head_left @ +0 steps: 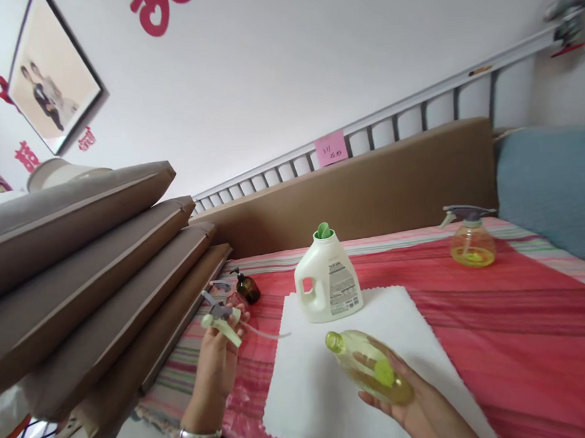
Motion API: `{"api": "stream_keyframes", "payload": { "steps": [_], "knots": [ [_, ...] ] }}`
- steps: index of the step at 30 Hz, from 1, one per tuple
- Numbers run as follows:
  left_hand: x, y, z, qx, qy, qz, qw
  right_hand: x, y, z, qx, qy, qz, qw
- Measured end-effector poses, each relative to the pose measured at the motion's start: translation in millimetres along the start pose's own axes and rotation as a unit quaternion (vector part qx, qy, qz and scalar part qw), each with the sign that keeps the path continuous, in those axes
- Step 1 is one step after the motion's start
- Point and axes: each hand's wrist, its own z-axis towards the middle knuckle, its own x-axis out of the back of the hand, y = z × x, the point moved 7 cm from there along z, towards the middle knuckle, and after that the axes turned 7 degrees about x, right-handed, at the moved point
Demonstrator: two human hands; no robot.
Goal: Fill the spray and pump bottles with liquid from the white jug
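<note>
left hand (222, 344): gripping a spray head (221, 311), its tube pointing right
right hand (417, 387): wrapped round a tilted yellow bottle (367, 372) above the white cloth (304, 391)
jug (328, 283): upright on the cloth
spray bottle (472, 250): right of the jug, on the red sheet (540, 315)

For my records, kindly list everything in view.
cloth: 1, white, centre
jug: 1, white, on cloth
bottle: 1, yellow, over cloth
trigger: 1, grey and green, left
spray bottle: 1, yellow, right
pump bottle: 1, brown, left
sprayer: 1, pink, left
bedspread: 1, red, underneath
cushions: 4, taupe, left
panel: 1, brown, rear
pillow: 1, blue, right
note: 1, pink, rear
picture: 1, beige, wall
ornaments: several, red, wall
left fingers, right fingers: 1 set each, bare, foreground
</note>
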Motion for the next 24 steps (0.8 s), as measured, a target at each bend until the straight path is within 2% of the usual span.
{"api": "stream_keyframes", "payload": {
  "steps": [2,3,6,10,18,21,24],
  "knots": [
    [-9.7,12,-9,0.038,-0.016,-0.169,0.985,-6,6,0,-0.008,-0.014,-0.005,1.0],
    [-15.9,15,-13,0.053,-0.026,-0.215,0.975,-8,8,0,-0.012,-0.018,-0.01,1.0],
    [-28.0,14,-23,0.098,-0.031,-0.272,0.957,-7,12,2,-0.019,-0.018,-0.025,0.999],
    [-31.0,12,-25,0.122,-0.037,-0.278,0.952,-3,6,1,-0.006,-0.005,-0.041,0.999],
    [-37.2,22,-28,0.117,-0.069,-0.237,0.962,-3,3,0,-0.001,0.008,-0.068,0.998],
    [-47.7,17,-33,0.119,-0.074,-0.218,0.966,-8,5,-4,-0.007,-0.007,-0.08,0.997],
    [-68.8,1,-44,0.124,-0.083,-0.191,0.97,-15,8,-8,-0.006,-0.025,-0.081,0.996]
  ]
}}
